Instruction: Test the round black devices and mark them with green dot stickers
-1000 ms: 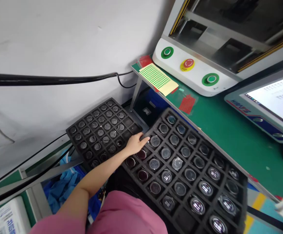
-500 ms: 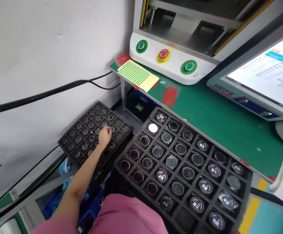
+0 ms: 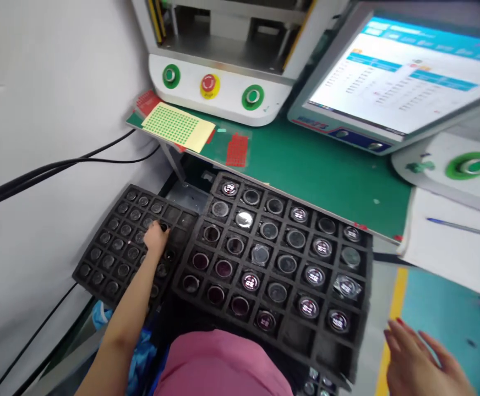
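Nearest, at 6 o'clock, a pink-clad lap (image 3: pixel 219 366) fills the bottom edge. At 4 o'clock the right hand (image 3: pixel 419 363) hovers with its fingers (image 3: pixel 397 335) spread wide and holding nothing, above a teal floor with a yellow stripe (image 3: pixel 394 308).

Resting on the lap, toward the middle of the view, lies a large black foam tray (image 3: pixel 347 335) whose square cells hold round lenses (image 3: pixel 250 280), some clear, some dark reddish (image 3: pixel 223 268), some wrapped in film.

At 9 o'clock the bare left forearm stretches out to a smaller black foam tray (image 3: pixel 99 269), set just beside the large one and lower. The left hand (image 3: pixel 155 237) rests on this tray's right part, fingers bent down and pinched narrow over a cell with a small lens; whether they actually grip it cannot be told. Small round lenses (image 3: pixel 118 227) fill the cells around it.

Beyond the trays runs the green surface (image 3: pixel 318 170). On it at 11 o'clock lie a yellow sheet of green dot stickers (image 3: pixel 178 126) and a red sticker sheet (image 3: pixel 236 149).

Farthest, at 12 o'clock, stands a white machine (image 3: pixel 219 93) with two green buttons and a red stop button (image 3: pixel 209 84); at 1 o'clock a lit monitor (image 3: pixel 392 71); at 3 o'clock papers with a blue pen (image 3: pixel 457 226).
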{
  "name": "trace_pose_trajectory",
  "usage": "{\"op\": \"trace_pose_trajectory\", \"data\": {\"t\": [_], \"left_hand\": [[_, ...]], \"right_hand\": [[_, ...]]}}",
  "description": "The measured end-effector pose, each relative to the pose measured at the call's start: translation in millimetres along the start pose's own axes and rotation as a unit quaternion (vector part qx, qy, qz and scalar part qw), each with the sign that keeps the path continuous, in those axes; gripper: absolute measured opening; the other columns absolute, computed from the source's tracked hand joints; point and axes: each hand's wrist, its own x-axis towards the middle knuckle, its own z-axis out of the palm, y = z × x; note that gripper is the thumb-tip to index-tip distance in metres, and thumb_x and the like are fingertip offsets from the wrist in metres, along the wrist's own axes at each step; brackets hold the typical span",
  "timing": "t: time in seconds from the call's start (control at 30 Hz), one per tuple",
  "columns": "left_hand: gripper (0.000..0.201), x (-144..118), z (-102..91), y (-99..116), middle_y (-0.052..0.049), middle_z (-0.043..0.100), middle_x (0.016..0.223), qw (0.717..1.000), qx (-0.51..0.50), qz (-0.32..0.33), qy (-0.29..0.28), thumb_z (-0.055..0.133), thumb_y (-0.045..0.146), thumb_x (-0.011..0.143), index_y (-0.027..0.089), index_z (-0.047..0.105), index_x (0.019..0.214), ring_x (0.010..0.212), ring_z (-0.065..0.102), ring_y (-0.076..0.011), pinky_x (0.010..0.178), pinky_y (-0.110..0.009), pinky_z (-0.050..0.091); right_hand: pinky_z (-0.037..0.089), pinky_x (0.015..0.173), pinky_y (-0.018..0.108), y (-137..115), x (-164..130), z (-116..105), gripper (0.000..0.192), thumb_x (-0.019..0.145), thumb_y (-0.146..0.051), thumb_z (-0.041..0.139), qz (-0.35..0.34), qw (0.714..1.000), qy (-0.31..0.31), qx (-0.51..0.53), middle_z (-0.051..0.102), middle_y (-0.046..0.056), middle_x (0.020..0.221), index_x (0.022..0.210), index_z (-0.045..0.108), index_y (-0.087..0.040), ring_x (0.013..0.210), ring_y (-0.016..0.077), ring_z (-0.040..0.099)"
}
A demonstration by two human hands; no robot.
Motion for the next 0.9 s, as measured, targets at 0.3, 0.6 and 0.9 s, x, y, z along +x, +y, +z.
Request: {"op": "trace_pose_trajectory", "data": {"t": [0.3, 0.6, 0.9], "left_hand": [[0.045, -64.6, -72.8, 55.2, -0.011, 0.065, 0.107, 0.934, -0.321, 0.107, 0.115, 0.067, 0.037, 0.072, 0.015, 0.058, 0.11, 0.092, 0.071, -0.0271, 0.09, -0.047, 0.056], [0.043, -193.4, -92.3, 135.1, -0.006, 0.074, 0.091, 0.751, -0.538, 0.254, -0.287, 0.084, 0.038, 0.064, 0.025, 0.072, 0.103, 0.076, 0.074, -0.0255, 0.066, -0.037, 0.064], [0.036, -189.6, -71.8, 141.2, -0.005, 0.075, 0.095, 0.773, -0.5, 0.25, -0.3, 0.081, 0.029, 0.07, 0.025, 0.073, 0.105, 0.083, 0.075, -0.0241, 0.075, -0.034, 0.064]], "right_hand": [[0.053, 0.06, 0.021, -73.5, -56.5, 49.2, 0.035, 0.053, -0.023, 0.086, 0.003, 0.954, -0.218, 0.204, 0.071, -0.001, 0.082, 0.077, 0.06, -0.022, 0.063, 0.0088, 0.062], [0.054, 0.057, 0.022, -84.1, -77.7, 50.4, 0.027, 0.065, -0.018, 0.08, 0.002, 0.893, -0.365, 0.261, 0.072, -0.001, 0.088, 0.081, 0.06, -0.022, 0.062, 0.0104, 0.068], [0.047, 0.059, 0.027, -75.9, 95.8, 64.4, 0.028, 0.062, -0.024, 0.07, -0.22, 0.966, -0.128, 0.041, 0.063, -0.001, 0.078, 0.083, 0.051, -0.02, 0.06, 0.0112, 0.06]]}}
